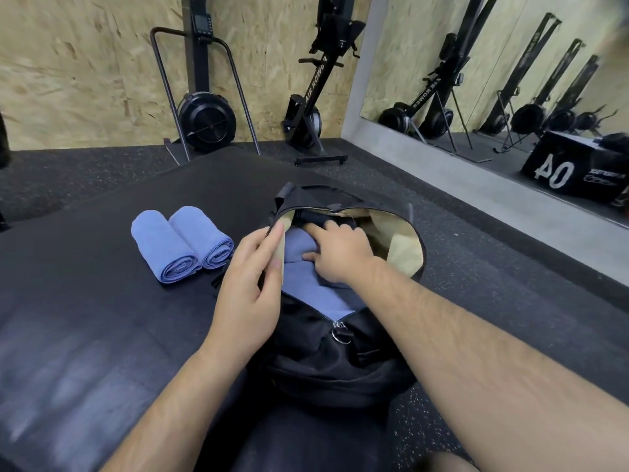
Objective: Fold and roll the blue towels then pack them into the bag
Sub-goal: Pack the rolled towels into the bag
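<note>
The towels (pixel 180 245) are soft matt cloth. The bag (pixel 326 362) is black fabric with tan lining. The wall (pixel 85 69) is rough chipboard.

Black mat (pixel 102 301) on speckled floor (pixel 493 253); upright rowers (pixel 308 107) against OSB wall; mirror (pixel 510 73) reflects, seemingly, plyo box (pixel 575 172)

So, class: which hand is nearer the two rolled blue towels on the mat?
Left. The left hand grips the bag's edge beside the rolled towels; the right hand is farther, inside the bag.
</note>
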